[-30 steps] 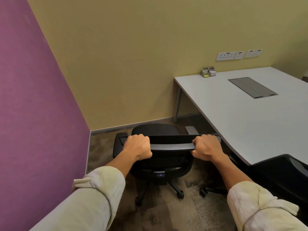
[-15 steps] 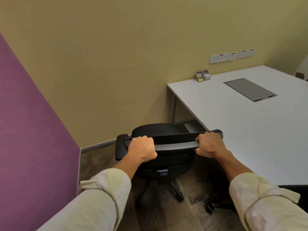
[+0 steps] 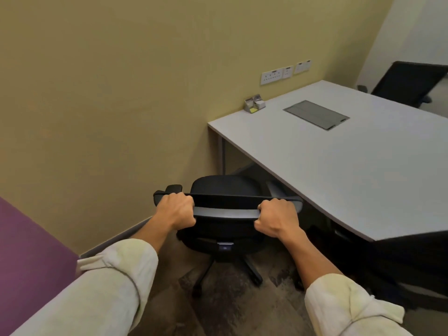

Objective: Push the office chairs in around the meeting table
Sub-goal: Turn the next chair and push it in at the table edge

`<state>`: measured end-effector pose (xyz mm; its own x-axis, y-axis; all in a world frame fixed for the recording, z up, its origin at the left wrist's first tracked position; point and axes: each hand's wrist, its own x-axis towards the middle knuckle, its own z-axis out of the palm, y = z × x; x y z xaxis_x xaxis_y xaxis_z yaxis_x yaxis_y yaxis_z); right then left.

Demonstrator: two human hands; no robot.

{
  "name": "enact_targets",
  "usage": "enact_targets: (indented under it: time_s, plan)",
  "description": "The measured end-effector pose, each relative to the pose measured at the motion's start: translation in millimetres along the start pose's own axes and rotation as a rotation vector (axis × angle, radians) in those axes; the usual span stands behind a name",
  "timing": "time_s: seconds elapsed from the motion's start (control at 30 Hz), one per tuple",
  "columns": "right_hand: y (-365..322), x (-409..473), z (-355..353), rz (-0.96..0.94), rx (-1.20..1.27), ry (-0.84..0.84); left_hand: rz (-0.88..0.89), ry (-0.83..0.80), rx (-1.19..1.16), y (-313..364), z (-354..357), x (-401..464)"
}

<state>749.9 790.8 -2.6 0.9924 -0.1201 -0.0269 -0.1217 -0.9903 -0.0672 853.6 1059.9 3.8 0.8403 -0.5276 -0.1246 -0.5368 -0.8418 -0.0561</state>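
Observation:
A black office chair (image 3: pixel 225 187) stands on the carpet by the near left corner of the white meeting table (image 3: pixel 344 166). My left hand (image 3: pixel 177 209) grips the left end of its backrest's top edge. My right hand (image 3: pixel 277 220) grips the right end. The chair's seat faces the yellow wall, and its right armrest sits just under the table's long edge. Another black chair (image 3: pixel 409 82) stands at the table's far side. A dark chair back (image 3: pixel 412 267) fills the lower right beside the table.
The yellow wall (image 3: pixel 121 105) runs close behind the chair, and a purple wall (image 3: pixel 26 258) closes the left. A small card holder (image 3: pixel 254 106) and a grey cable hatch (image 3: pixel 316 114) sit on the table. Wall sockets (image 3: pixel 284 72) are above it.
The chair has rolled forward toward the yellow wall and the table's corner with both hands on its back. The view has swung right, bringing the far chair into sight.

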Motion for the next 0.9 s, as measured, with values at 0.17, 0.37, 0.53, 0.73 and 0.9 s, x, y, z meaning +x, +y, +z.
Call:
enact_targets:
  time_s: [0.17, 0.37, 0.53, 0.73, 0.9]
  plan:
    - [-41.3, -35.0, 2.1, 0.166, -0.072, 0.022, 0.156, -0.002, 0.011, -28.0, 3.0, -7.7]
    - [-68.5, -73.0, 9.0, 0.285, -0.094, 0.065, 0.308, 0.0, 0.052, -39.5, 7.2, -3.0]
    - [-80.0, -80.1, 9.2, 0.381, -0.108, 0.098, 0.407, -0.004, 0.057, -42.6, -1.3, 12.5]
    - [-71.0, -64.6, 6.8, 0.437, -0.101, 0.105, 0.452, 0.009, 0.062, -34.9, -4.8, 43.1]
    - [-57.3, -39.7, 5.9, 0.463, -0.068, 0.118, 0.471, 0.035, 0.097, -32.0, -2.8, 84.6]
